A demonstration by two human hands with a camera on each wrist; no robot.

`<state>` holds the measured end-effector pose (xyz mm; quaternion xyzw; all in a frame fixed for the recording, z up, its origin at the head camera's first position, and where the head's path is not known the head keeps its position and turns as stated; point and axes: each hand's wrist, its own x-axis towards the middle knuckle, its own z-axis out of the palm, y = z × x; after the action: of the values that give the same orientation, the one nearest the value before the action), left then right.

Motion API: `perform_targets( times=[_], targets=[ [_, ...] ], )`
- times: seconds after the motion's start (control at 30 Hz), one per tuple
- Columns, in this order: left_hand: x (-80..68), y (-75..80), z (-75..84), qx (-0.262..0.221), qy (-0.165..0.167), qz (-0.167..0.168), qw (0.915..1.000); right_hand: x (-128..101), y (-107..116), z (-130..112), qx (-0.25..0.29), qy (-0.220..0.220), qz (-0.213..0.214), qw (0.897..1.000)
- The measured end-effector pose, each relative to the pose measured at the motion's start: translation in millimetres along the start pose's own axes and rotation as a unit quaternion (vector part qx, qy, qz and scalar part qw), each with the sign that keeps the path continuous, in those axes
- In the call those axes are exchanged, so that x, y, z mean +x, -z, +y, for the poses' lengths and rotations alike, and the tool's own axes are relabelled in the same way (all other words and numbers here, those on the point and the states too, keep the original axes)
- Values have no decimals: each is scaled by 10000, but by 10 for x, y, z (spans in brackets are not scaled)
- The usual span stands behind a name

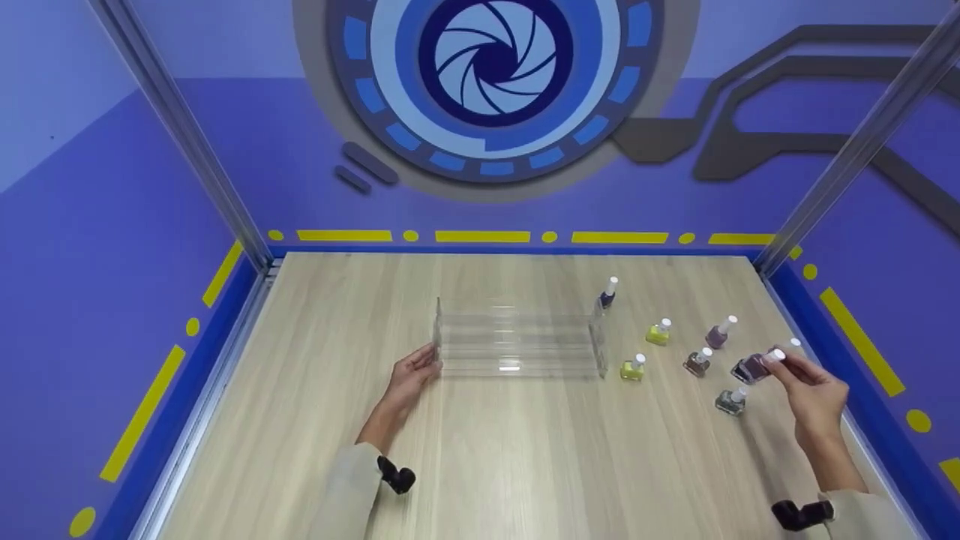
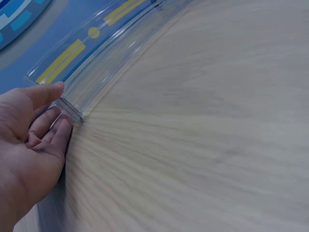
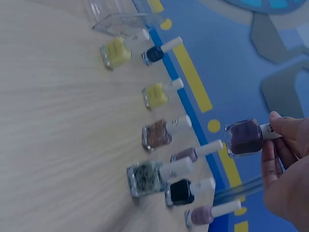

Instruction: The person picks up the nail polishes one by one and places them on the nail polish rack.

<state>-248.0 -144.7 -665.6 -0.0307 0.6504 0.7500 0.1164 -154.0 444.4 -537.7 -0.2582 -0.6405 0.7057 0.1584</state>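
At the right hand's (image 1: 814, 394) fingertips (image 3: 285, 126), a purple polish bottle (image 1: 752, 367) is pinched by its white cap, lifted off the bench (image 1: 525, 465) and tilted w/ the glass body toward the rack side. Fingers are curled round the cap; thumb and forefinger do the holding.

Just below it on the bench stands a grey-green glitter bottle (image 1: 730, 401), and close by a brownish glitter one (image 1: 697, 363). Further back, a pale mauve bottle (image 1: 718, 334). Two yellow bottles (image 1: 658, 332) (image 1: 632, 367) sit between that group and the rack, approx. side by side front to back. A dark blue bottle (image 1: 607, 295) stands upright right by the rack's far right corner. The right wrist view shows two more at the hand's end of the row: a dark one (image 3: 183, 191) and a light mauve one (image 3: 203, 214).

Over on the left, the left hand (image 1: 412, 375) lies against the left end of the clear acrylic rack (image 1: 517, 341). Thumb (image 2: 46, 92) is on the rack's end wall, fingers loosely bent below its corner, touching rather than clasping. The rack sits mid-bench, stepped tiers facing the person.
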Motion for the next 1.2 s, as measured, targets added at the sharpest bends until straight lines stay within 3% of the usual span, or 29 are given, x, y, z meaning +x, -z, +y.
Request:
perform_targets(
  times=[0.4,0.7,0.93,1.2],
  targets=[
    [63,-105,14,-77,-79,-153,9998,-24,-401,-26,-467,335,-415,9975],
    [85,-144,18,-4,-38,31,10000,-108,-787,70,-502,282,-1221,9908],
    [46,-99,-17,38,45,136,9999,-180,-1068,191,-923,466,-1583,9820],
    [11,-38,-41,11,-77,123,9999,-217,-1438,314,-873,521,-1991,9747]
  ],
)
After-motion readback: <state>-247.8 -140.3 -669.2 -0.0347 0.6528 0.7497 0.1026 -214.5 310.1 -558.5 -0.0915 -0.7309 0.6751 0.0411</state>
